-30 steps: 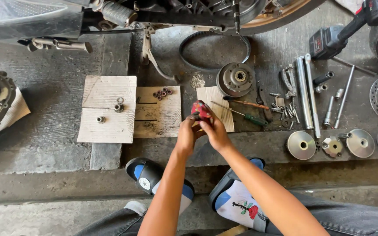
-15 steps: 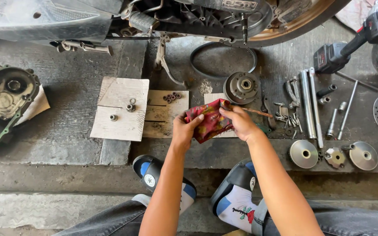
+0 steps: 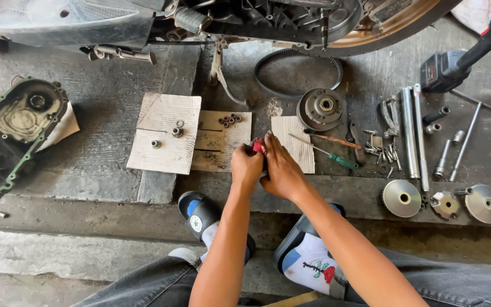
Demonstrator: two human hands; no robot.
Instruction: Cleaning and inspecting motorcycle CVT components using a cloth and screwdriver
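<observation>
The left hand [image 3: 246, 168] and right hand [image 3: 280, 169] are pressed together over the concrete floor [image 3: 103, 170], both closed around a small crumpled red rag [image 3: 258, 146]. Only a corner of the rag shows, poking out above the left hand's knuckles and against the right hand's fingers; whatever else may be inside the rag cannot be seen.

Just beyond the hands lie flat pieces of brown and pale cardboard [image 3: 166, 139], spread to the left and ahead, carrying a few small metal nuts and washers [image 3: 174, 131] and a cluster of dark little rollers [image 3: 230, 119]. Right of the right hand, near it, lie two slim screwdrivers with orange and green handles [image 3: 331, 149], and past them a scatter of bolts [image 3: 385, 152] and long steel socket bars [image 3: 411, 136]. Ahead and to the right sit a round grey clutch assembly [image 3: 320, 108] and a looped black drive belt [image 3: 296, 74], under the dark underside of a motor scooter [image 3: 257, 20].

Below the hands the slab ends in a step edge, with bare concrete on the near left. Three shiny metal pulley discs [image 3: 402, 198] lie on the edge, well right of the right forearm. Far to the left rests a dark green-rimmed engine cover [image 3: 12, 133].
</observation>
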